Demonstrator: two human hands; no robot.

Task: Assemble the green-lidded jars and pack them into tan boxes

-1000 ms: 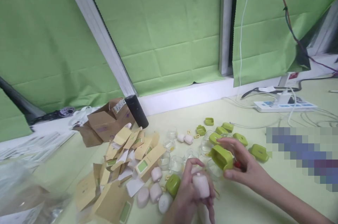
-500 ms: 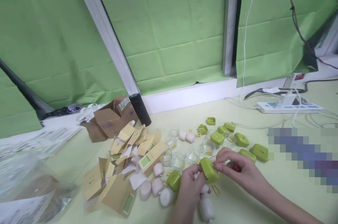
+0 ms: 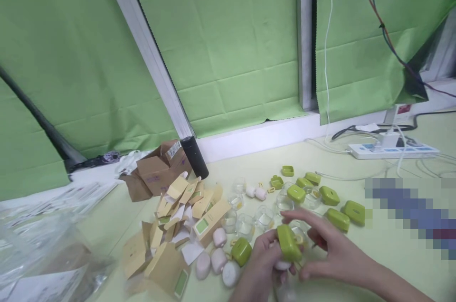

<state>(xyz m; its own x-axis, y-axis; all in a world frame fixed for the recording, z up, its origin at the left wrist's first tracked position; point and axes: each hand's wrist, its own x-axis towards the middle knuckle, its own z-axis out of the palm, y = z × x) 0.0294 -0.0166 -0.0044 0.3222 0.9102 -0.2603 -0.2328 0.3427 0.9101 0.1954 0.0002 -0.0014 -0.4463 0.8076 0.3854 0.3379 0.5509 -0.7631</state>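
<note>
My left hand (image 3: 261,261) is closed around a green case (image 3: 288,243), with a white rounded piece (image 3: 282,265) just under it. To the right of the case, my right hand (image 3: 329,250) has its thumb and forefinger spread apart; a small dark and red item shows near its curled fingers, too small to name. Another green case (image 3: 241,251) lies left of my left hand, beside pale pink and white rounded pieces (image 3: 218,260). Clear cups (image 3: 245,225) and several more green cases (image 3: 337,219) lie beyond my hands.
Opened cardboard packages (image 3: 167,264) are piled on the left, with a brown box (image 3: 156,176) and a black cylinder (image 3: 194,157) behind. Far left is clear plastic (image 3: 53,245). A power strip (image 3: 392,150) with cables sits at the back right.
My right hand has let go of the green case, and its thumb and forefinger have spread. The case has turned slightly in my left hand. The whole view has shifted a little.
</note>
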